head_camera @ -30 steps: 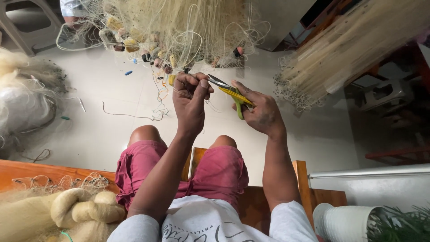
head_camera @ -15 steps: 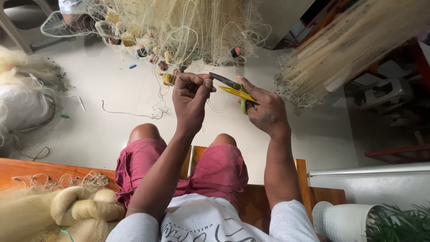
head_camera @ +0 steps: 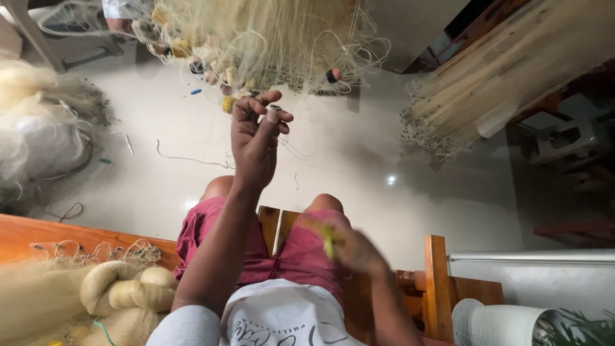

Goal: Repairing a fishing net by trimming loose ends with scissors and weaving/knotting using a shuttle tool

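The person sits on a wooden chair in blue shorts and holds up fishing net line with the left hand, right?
Not quite. In the head view the shorts are dark red, not blue. The rest holds: the person sits on the wooden chair and the raised left hand pinches fishing net line.

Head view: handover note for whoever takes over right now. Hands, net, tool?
Left hand: raised, fingers pinching net strands and a small dark ring.
Right hand: low over the lap, blurred, with the yellow-handled tool; grip unclear.
Net hangs ahead; another bundle lies on the bench at left.
Done: strand picked out and held.
Left: cannot tell how much net remains to work.
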